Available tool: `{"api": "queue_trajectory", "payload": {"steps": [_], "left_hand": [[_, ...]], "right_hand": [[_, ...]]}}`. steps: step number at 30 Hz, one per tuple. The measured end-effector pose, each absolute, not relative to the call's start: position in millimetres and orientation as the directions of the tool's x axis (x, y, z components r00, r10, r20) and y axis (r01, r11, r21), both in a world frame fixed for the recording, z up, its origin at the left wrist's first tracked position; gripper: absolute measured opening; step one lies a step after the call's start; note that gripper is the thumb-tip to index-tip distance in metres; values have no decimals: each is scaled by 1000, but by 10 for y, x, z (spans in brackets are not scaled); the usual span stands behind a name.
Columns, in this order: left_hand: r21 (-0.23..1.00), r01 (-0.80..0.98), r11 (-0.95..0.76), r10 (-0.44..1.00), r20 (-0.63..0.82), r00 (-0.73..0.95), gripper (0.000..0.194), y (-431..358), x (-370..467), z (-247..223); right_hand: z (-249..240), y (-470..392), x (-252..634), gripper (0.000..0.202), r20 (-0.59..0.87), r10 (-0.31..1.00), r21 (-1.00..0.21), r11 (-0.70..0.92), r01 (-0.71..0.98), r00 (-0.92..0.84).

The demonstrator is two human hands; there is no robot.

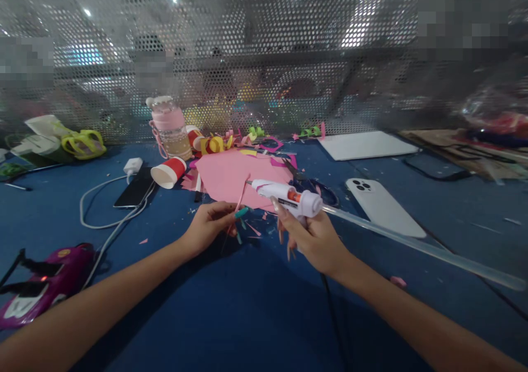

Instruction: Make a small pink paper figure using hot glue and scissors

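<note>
My right hand (311, 234) is wrapped round a white hot glue gun (284, 193), its nozzle pointing left. A long clear glue stick (412, 241) runs out of the gun's back end to the right. Between the fingertips of my left hand (212, 226) is a thin pink paper strip (240, 193), standing tilted with its upper end close to the nozzle. Whether nozzle and strip touch I cannot tell. Behind both hands lies a large pink paper sheet (226, 174), with dark-handled scissors (307, 182) at its right edge.
A red-and-white paper cup (169, 172) lies tipped near a pink-lidded bottle (170, 127). Left are a black phone (134, 188) with a white cable and a purple device (51, 278). Right are a white phone (381, 207) and a white sheet (367, 145). A perforated metal screen (256, 37) borders the back.
</note>
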State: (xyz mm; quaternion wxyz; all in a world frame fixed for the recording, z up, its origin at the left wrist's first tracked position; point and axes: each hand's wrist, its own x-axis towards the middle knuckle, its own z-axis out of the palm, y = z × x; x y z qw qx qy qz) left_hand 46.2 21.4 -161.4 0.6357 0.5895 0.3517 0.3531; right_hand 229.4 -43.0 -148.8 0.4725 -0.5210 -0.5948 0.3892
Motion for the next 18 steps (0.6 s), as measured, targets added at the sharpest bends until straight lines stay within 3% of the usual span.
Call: {"api": "queue_trajectory", "payload": {"steps": [12,18], "left_hand": [[996,-61,62,893,-29,448,28,231,466,-1646],[997,-50,60,888,-31,459,24,225,463,-1636]], "right_hand": [[-1441,-471,2249,32,188,979,-904,205,375,-82],[-1475,-458,2267,33,164,985,-930,171,325,-50]]}}
